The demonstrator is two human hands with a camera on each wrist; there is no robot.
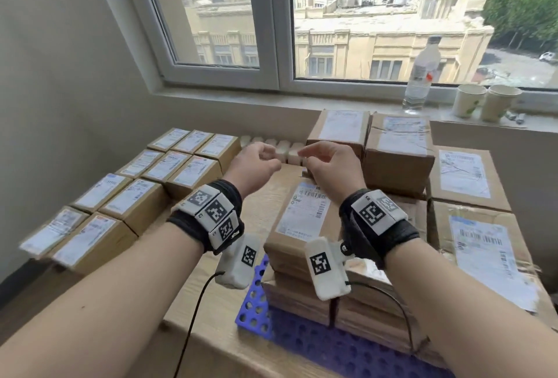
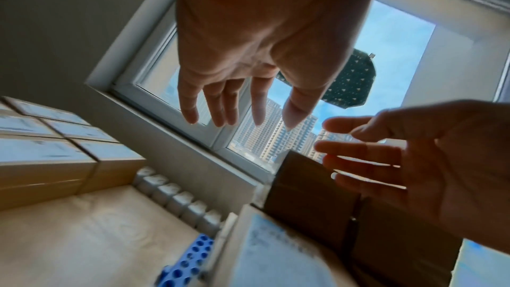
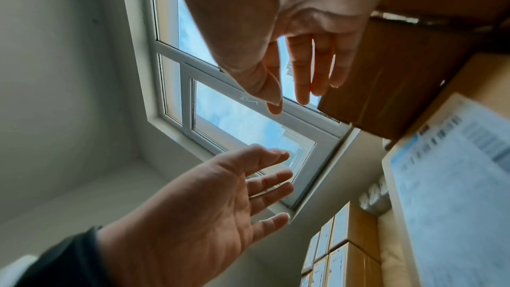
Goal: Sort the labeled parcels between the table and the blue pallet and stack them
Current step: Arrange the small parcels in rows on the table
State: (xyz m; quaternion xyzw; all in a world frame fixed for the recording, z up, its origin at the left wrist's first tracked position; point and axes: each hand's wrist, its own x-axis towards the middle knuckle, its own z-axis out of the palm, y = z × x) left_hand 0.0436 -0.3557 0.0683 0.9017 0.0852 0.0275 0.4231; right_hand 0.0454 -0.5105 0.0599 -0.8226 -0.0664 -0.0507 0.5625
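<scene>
Head view: the left hand (image 1: 256, 163) and right hand (image 1: 329, 166) are raised empty above the labeled parcel (image 1: 302, 214) stacked on the blue pallet (image 1: 256, 296) (on the table (image 1: 208, 326)). Wrist views: fingers are spread loosely, holding nothing; opposite sides should be gripped squarely.

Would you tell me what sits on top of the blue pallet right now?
Stacks of labeled cardboard parcels stand on the blue pallet, several layers high. Its near edge is bare. How far the pallet reaches beneath them is covered by the boxes.
</scene>
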